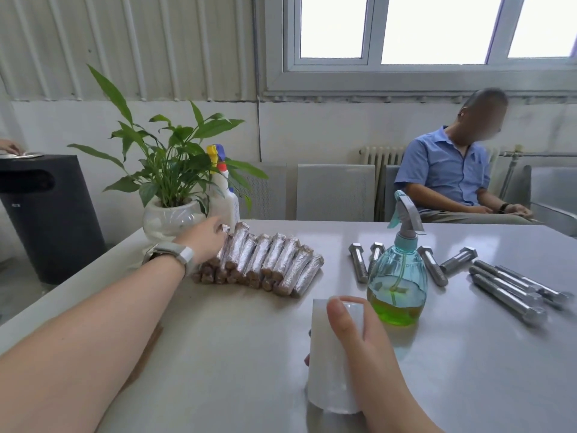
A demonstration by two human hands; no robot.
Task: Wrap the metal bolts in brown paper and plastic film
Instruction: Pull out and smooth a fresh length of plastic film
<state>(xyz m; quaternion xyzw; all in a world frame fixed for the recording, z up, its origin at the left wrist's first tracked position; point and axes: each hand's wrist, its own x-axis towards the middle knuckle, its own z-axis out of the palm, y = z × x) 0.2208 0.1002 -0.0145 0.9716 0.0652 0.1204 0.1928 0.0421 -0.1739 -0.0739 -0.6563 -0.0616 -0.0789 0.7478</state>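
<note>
A stack of several wrapped bolts [268,264], brown paper under shiny plastic film, lies at the table's far left-middle. My left hand [207,240] reaches to the stack's left end and holds a wrapped bolt [225,242] there between its fingers. Close to me, my right hand [359,342] grips an upright white roll of plastic film [327,370], thumb across its front. Several bare metal bolts [505,285] lie loose on the right side of the table. A brown sheet of paper [146,348] peeks out under my left forearm.
A teal spray bottle [398,276] with green liquid stands mid-table among the bolts. A potted plant [170,214] and a white spray bottle [226,198] stand at the far left edge. A person in a blue shirt [452,179] sits beyond the table. A black bin [46,214] stands left.
</note>
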